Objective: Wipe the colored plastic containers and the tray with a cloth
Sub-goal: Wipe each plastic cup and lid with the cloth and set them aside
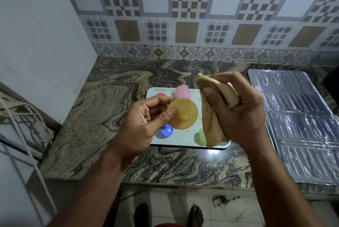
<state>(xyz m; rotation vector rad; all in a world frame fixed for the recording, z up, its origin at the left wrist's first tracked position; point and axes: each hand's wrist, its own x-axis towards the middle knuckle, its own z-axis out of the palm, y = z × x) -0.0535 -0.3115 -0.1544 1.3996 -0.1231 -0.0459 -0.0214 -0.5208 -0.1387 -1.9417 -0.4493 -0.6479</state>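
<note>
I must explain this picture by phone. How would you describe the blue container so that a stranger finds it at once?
Find the pale tray on the marbled counter. Near its front left, just below the yellow container that the left hand holds, sits the blue container. It alone is bright blue.

Orange lid (183, 115), tan cloth (212, 127), seemingly pale-green tray (183, 139), swirled brown counter (110, 98).

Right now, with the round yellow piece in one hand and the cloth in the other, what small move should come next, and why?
Probably bring the beige cloth in the right hand onto the round yellow plastic container. The left hand pinches its edge, and the cloth hangs beside it, not touching.
</note>
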